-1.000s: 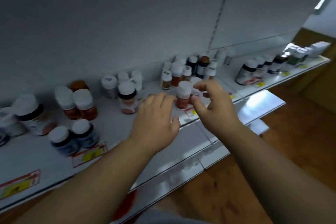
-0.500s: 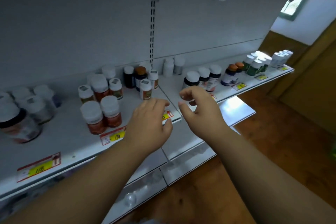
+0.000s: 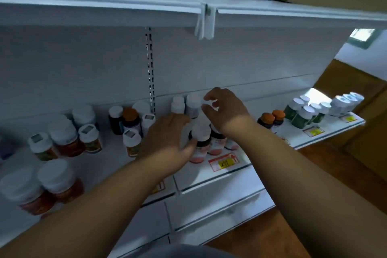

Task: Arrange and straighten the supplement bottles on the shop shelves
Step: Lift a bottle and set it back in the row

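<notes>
White shop shelf [image 3: 230, 176] carries upright bottles. Left hand [image 3: 167, 138], grip curled, touches the white-capped bottle [image 3: 201, 138] from its left; right hand [image 3: 225, 109] hovers above-right, grip spread, holding nothing.

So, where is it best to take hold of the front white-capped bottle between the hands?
Probably around the dark body just under the white cap of the front bottle, coming from the aisle side. It stands upright at the shelf edge, with neighbours close behind.
</notes>
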Available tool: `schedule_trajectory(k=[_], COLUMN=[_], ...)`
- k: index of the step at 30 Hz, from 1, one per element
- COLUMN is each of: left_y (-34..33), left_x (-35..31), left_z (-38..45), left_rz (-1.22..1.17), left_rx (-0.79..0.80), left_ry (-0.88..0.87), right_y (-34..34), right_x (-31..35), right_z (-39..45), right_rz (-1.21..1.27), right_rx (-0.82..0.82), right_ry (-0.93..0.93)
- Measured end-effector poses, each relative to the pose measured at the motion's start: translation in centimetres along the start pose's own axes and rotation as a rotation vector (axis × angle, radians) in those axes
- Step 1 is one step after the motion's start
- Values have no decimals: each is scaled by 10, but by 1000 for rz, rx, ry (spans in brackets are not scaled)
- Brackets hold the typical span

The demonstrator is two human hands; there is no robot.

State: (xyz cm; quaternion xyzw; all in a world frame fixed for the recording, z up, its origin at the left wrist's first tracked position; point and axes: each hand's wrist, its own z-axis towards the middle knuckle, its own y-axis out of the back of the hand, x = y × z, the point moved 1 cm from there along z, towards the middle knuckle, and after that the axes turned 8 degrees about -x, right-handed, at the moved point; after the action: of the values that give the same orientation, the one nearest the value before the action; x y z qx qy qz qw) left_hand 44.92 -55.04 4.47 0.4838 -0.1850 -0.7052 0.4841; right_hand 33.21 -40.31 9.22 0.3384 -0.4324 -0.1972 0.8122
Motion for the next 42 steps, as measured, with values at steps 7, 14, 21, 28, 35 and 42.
schedule_trajectory(k=[7, 14, 21, 28, 35, 42], left_y=[-37, -52, -51, -42, -12, 10], left_x=[-25, -46, -49, -65, -64, -58], left_z=[38, 48, 49, 35, -3, -43], left_rz=[16, 168, 144, 41, 71, -26], left_rx=[-196, -251, -291, -349, -241, -114], left_ry=[79, 196, 293, 234, 183, 68], right_y=[-44, -84, -50, 9, 17, 33], right_x=[-66, -80, -90, -55, -17, 12], right_z=[112, 131, 133, 87, 26, -42], right_rz=[-263, -248, 179, 804, 891, 1119], right_rx=[549, 526, 376, 494, 311, 216], right_ry=[88, 272, 51, -138, -265, -380])
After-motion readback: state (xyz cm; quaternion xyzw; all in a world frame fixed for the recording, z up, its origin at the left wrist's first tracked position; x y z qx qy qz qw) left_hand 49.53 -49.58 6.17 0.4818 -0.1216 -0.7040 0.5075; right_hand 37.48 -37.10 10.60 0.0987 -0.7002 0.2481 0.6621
